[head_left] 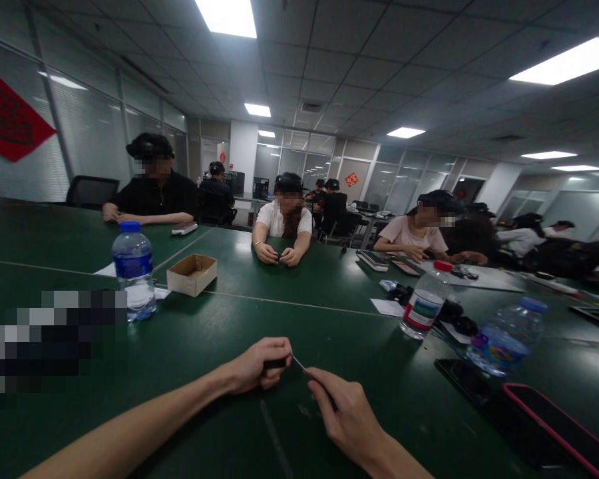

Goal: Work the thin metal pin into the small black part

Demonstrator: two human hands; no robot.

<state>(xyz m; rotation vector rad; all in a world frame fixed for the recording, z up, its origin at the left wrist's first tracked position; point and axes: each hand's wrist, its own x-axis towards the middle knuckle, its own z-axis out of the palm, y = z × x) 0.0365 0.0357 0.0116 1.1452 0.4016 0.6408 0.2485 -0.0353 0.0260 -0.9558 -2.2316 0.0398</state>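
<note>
Above the green table [214, 426], my left hand [257, 364] is closed around a small dark object [275, 364], mostly covered by the fingers. My right hand [347, 407] pinches a thin metal rod [298, 362] between thumb and fingers. The rod's far end reaches the fingertips of my left hand; whether it touches the dark object I cannot tell. Both hands are close together, only the rod spanning the gap. A faint strip [274, 432] lies on the tabletop below them.
A blue-capped bottle [132, 269] and an open cardboard box [192, 276] stand at left. On the right are a red-capped bottle [426, 303], another blue-capped bottle [506, 336] and a pink-edged phone [554, 419]. Across the table sits a person in white [265, 219], with others nearby.
</note>
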